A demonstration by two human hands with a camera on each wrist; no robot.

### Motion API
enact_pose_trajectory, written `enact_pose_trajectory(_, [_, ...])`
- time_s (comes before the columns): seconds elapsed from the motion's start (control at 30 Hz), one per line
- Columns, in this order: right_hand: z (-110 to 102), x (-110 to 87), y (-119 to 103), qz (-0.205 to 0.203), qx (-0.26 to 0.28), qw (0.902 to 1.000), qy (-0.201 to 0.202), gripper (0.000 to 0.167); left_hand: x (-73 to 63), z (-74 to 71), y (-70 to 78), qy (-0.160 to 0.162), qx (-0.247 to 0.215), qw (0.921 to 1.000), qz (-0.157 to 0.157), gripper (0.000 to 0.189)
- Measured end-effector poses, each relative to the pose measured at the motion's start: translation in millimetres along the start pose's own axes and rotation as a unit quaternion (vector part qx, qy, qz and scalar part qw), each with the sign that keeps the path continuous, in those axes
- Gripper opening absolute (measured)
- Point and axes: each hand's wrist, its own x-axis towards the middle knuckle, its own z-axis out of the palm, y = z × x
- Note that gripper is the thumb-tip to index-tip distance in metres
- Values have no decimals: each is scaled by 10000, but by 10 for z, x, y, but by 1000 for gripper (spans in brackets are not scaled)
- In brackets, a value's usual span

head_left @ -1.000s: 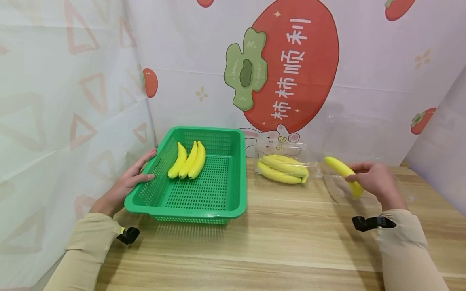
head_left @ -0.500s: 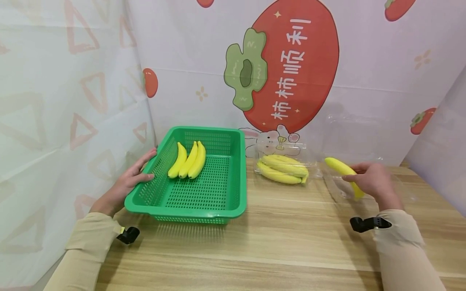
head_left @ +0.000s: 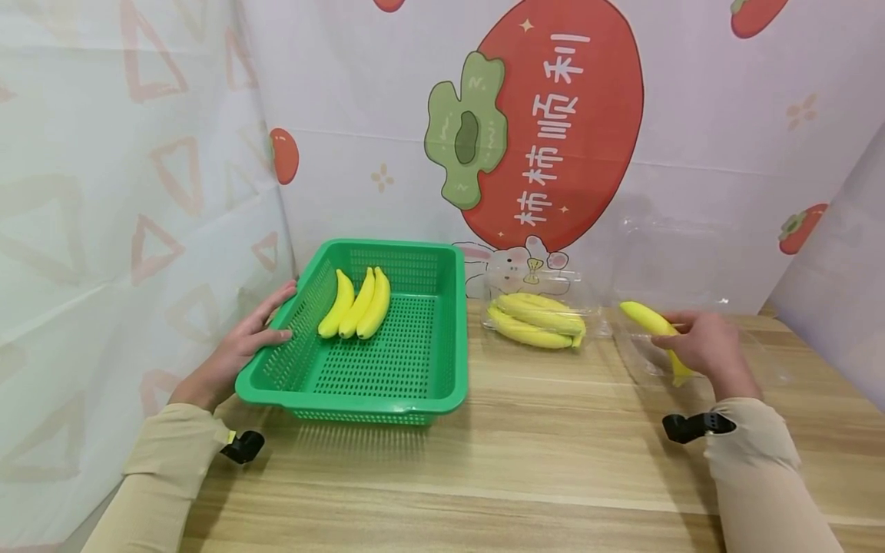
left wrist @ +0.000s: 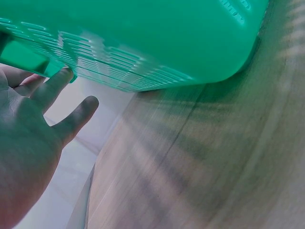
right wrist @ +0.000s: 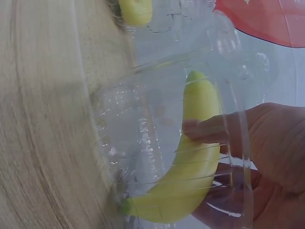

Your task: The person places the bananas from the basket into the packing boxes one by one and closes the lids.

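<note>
A yellow banana (head_left: 647,316) is held between the thumb and fingers of my right hand (head_left: 705,346). It slants inside an open clear plastic clamshell box (head_left: 632,361) on the right of the table. In the right wrist view the banana (right wrist: 198,157) shows through the box's clear wall, its stem end low near the base. My left hand (head_left: 252,334) holds the left rim of a green plastic basket (head_left: 456,330), thumb over the rim. Below that rim, two fingers (left wrist: 78,117) stretch out straight in the left wrist view. Three bananas (head_left: 356,303) lie side by side in the basket's left part.
Between basket and open box stands another clear box (head_left: 494,292) with several bananas (head_left: 535,319) inside. The raised clear lid (head_left: 671,261) leans near the printed back cloth (head_left: 387,207). A white cloth wall (head_left: 193,269) closes the left side of the wooden table (head_left: 525,453).
My right hand has shifted slightly left and the banana has dipped a little lower into the clear box. The left hand and basket have stayed put.
</note>
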Motion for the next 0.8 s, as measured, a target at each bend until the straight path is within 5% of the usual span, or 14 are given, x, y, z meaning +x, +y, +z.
enact_pose_trajectory(0.4, [28,10,-42,281,-321,9984,-359,61,10,-10,0,-4,2,10000,-30,75])
enact_pose_trajectory(0.8, [131,38,-186,41,-517,9984,-221,54,9,0,15,38,29,10000,17,74])
